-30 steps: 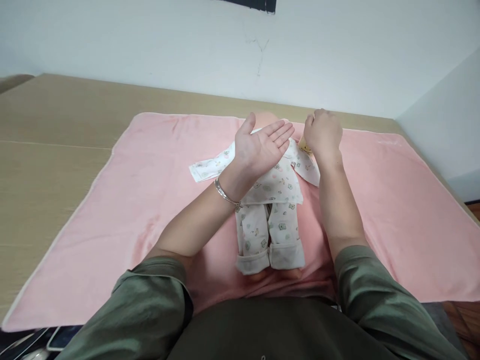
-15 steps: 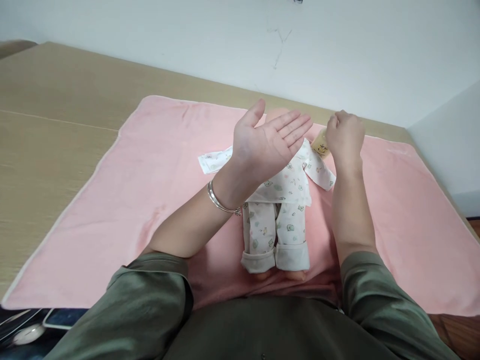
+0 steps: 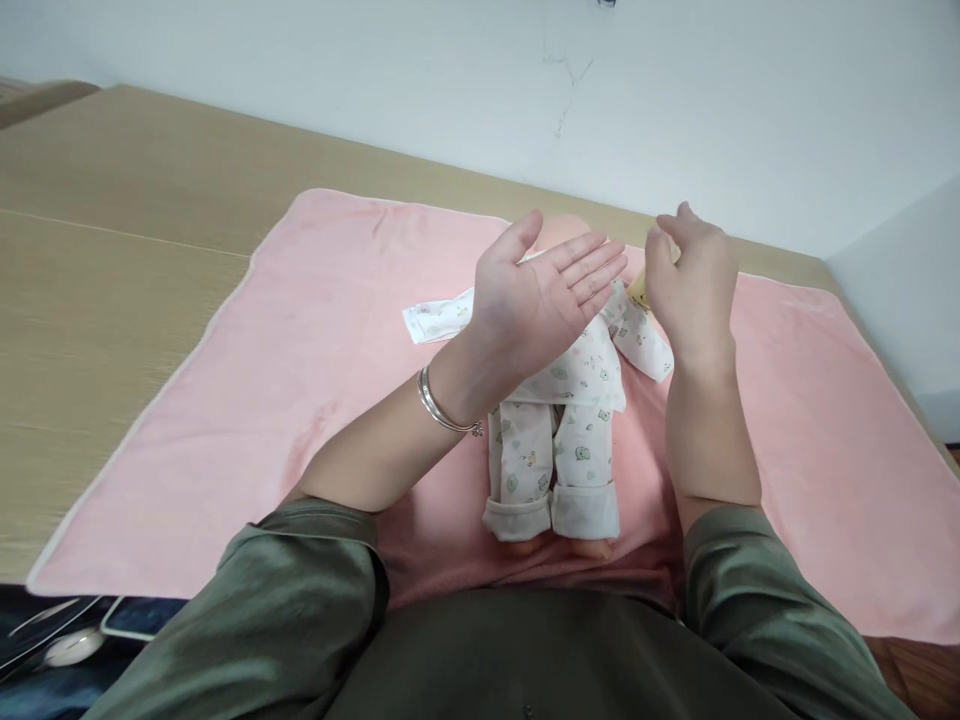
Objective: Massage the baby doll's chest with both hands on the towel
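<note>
All the fingers of my left hand (image 3: 536, 300) stretch straight, palm up; my right hand (image 3: 694, 285) holds a yellow container (image 3: 637, 291), contents hidden. The doll (image 3: 583, 385) lies lengthwise on the blanket (image 3: 825, 450), feet toward me.

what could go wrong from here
The yellow printed object, mostly hidden behind the right hand, could slip if only loosely gripped; the hold isn't clear. The shiny silver bangle on the left wrist might snag the nearby white patterned cloth outfit. The pink plush blanket is rumpled near the dark green shirt, so leaning forward could drag it.
</note>
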Tool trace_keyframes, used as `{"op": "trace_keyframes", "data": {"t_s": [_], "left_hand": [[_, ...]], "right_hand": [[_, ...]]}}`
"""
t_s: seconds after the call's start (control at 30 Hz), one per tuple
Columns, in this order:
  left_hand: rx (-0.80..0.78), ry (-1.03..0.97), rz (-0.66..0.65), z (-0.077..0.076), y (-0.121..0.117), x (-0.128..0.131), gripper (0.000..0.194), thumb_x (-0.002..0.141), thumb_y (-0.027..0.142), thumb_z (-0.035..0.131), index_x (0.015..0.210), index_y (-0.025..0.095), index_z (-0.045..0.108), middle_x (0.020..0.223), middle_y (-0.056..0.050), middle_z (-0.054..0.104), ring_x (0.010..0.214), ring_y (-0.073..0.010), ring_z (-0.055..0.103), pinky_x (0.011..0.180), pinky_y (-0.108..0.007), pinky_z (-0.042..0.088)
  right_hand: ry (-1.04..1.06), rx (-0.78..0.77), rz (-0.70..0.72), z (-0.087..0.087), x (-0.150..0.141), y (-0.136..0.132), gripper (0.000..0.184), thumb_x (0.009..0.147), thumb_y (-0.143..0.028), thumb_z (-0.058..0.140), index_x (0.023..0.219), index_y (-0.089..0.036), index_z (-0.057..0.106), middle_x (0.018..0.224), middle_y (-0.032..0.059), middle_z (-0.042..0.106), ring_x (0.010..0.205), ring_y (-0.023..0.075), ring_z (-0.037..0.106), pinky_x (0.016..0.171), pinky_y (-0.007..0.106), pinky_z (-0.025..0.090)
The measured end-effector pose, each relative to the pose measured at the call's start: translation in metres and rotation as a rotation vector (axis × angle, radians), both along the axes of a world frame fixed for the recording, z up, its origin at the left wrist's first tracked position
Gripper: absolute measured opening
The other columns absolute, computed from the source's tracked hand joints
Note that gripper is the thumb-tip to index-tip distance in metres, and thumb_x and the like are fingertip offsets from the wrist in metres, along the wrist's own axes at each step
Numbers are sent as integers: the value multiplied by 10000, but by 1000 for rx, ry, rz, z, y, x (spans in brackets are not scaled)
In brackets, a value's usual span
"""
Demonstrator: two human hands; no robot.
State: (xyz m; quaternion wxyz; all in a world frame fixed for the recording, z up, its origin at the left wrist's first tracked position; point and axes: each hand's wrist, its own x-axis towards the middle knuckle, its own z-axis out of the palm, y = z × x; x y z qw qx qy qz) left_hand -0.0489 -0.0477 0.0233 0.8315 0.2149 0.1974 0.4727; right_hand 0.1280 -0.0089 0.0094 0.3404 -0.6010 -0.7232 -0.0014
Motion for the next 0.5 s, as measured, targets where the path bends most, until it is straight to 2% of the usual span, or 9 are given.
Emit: {"op": "trace_keyframes", "data": {"t_s": [0.07, 0.13, 0.17, 0.23, 0.27, 0.33, 0.4, 0.5], "left_hand": [[24, -28, -22, 2, -6, 0, 672, 1010, 500, 212, 1478, 29, 316, 1535, -142, 448, 1446, -217, 421, 1170, -308, 392], [92, -54, -65, 6, -14, -1, 676, 1023, 504, 130, 1464, 41, 348, 1505, -130, 488, 1471, -237, 377, 1188, -349, 376], [141, -62, -95, 8, -17, -2, 688, 1019, 516, 96, 1446, 63, 388, 1487, -117, 511, 1482, -253, 356, 1192, -372, 378], [245, -37, -132, 12, -23, -4, 697, 1005, 548, 66, 1390, 139, 480, 1451, -74, 551, 1491, -292, 329, 1178, -425, 404], [281, 2, -123, 14, -24, -4, 694, 999, 553, 50, 1358, 183, 514, 1426, -47, 571, 1491, -306, 322, 1160, -458, 421], [295, 105, -56, 16, -25, -3, 710, 993, 516, -25, 1330, 232, 532, 1372, -7, 598, 1490, -299, 310, 1128, -507, 418], [256, 162, 16, 15, -25, 0, 709, 993, 474, -59, 1357, 216, 492, 1347, -5, 605, 1479, -244, 335, 1156, -469, 364], [270, 160, 113, 11, -33, 6, 574, 1018, 458, 90, 1359, 200, 473, 1353, -23, 615, 1463, -184, 384, 1240, -355, 266]], "right_hand": [[60, 3, 67, 1, -17, -19, 328, 974, -343, 337, 1152, -248, 595, 1419, 110, 549, 1407, 301, 430, 1148, 540, 332], [90, -8, 170, -1, -35, -40, 402, 981, -395, 326, 1324, -293, 509, 1547, 62, 433, 1489, 300, 321, 1205, 556, 287], [87, 8, 210, -3, -44, -51, 441, 985, -415, 310, 1388, -301, 448, 1591, 47, 370, 1532, 300, 222, 1234, 567, 236], [15, 39, 257, -6, -59, -72, 533, 994, -456, 278, 1491, -265, 305, 1661, 52, 206, 1562, 300, -62, 1279, 572, 76], [-9, 43, 290, -7, -65, -82, 560, 1002, -458, 235, 1527, -265, 210, 1680, 52, 125, 1554, 285, -125, 1286, 560, 25], [-34, 31, 374, -10, -73, -97, 600, 1004, -480, 185, 1557, -323, 13, 1691, 13, 16, 1551, 272, -141, 1290, 543, -40], [-26, -1, 483, -11, -76, -107, 637, 998, -516, 178, 1539, -397, -136, 1686, -57, -70, 1552, 270, -131, 1294, 534, -66], [15, -1, 622, -11, -74, -112, 657, 989, -528, 193, 1511, -456, -199, 1655, -163, -170, 1535, 271, -187, 1305, 530, -35]]}}
